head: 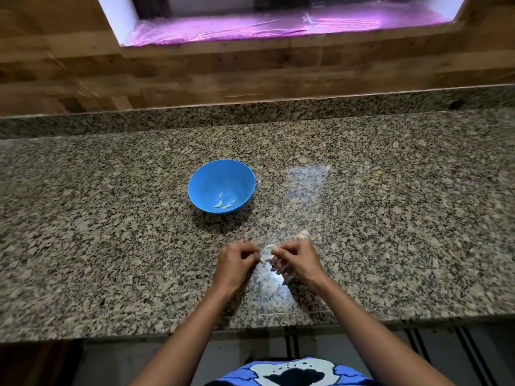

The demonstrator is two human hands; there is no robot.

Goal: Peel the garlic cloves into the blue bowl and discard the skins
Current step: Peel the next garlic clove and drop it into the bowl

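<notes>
Two hands are meeting low over the near part of the speckled brown granite desk [111, 218]. The left hand [237, 259] is pinching, with curled fingers, what looks like a thin translucent papery skin [264, 257]. The right hand [296, 259] is gripping a small pale curved garlic clove [269, 247] at its fingertips, though exactly where skin ends and clove begins is hard to tell. The grip is resting on very little of a smooth clove, so a sharp tug on the skin is likely to be what sends it squirting out. It would then be bouncing on hard stone close to the desk's front edge [167, 331], with the floor below. The skin is also risking tearing into flakes that are clinging to the fingers and travelling along with the clove. Just behind the right hand, a whitish lump of unpeeled garlic [304, 234] is sitting where the knuckles could be nudging it away. Farther out, ahead and a little to the left, the round blue plastic bowl [195, 179] is standing well apart from the hands, with a few peeled cloves [220, 204] lying in its bottom. A careless toss across that gap could be dropping the clove short, or carrying skin in with it.
</notes>
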